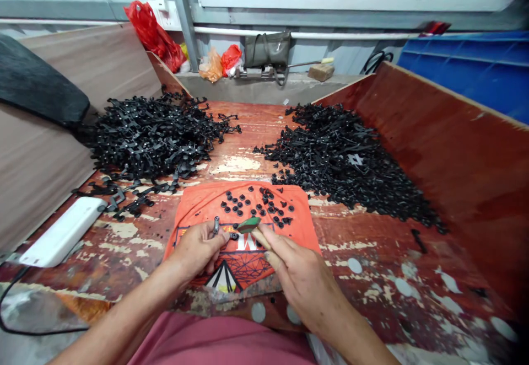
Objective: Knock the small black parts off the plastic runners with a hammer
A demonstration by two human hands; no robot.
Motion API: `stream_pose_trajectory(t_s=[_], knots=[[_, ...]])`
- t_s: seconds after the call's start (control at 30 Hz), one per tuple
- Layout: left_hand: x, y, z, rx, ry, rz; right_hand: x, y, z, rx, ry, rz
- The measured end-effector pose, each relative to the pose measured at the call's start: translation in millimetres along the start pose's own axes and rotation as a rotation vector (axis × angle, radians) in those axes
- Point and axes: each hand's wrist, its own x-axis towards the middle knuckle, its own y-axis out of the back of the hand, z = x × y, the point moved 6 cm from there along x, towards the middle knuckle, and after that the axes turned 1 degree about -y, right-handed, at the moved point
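Left hand: fingers closed narrowly, thumb and forefinger pinching a small black plastic part, held upright just above the near edge of the orange cloth. Right hand: closed around a hand tool with a pale handle and a dark green tip. The tip points toward the held part and sits just beside it; whether the two touch I cannot tell. One loose black ring lies on the cloth between my hands. Further up the cloth are a few dozen small round black pieces, scattered and not heaped. Beyond the cloth on the left is a large tangled heap of black moulded frames, with a few strays trailing toward the white device at the bench edge. On the right is a broad heap of smaller loose black pieces spreading along the red side board. The worn red bench carries all of it. Assessment: work is under way, one part in hand. The right heap suggests a good share is finished, but the left heap is about as large, so I judge that much is left. Neither heap can be counted from here.
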Motion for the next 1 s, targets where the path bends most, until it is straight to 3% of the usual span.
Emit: stream_pose_trajectory(t_s=[0.13, 0.3, 0.6, 0.73, 0.9, 1.0], knots=[[2, 0, -4, 0.005, -0.006, -0.035, 3, 6, 1, 0.017, -0.005, 0.035], [6, 2, -9, 0.100, -0.143, 0.020, 1, 4, 8, 0.004, -0.026, 0.035], [4, 0, -2, 0.053, -0.022, -0.068, 2, -18, -4, -0.078, -0.010, -0.077], [2, 4, -3, -0.020, -0.020, -0.030, 2, -19, -1, -0.070, -0.017, -0.084], [4, 3, -10, 0.034, -0.053, 0.015, 5, -9, -4, -0.022, 0.005, -0.073], [7, 3, -13, 0.008, -0.112, 0.043, 2, 7, -11, -0.013, 0.056, 0.046]])
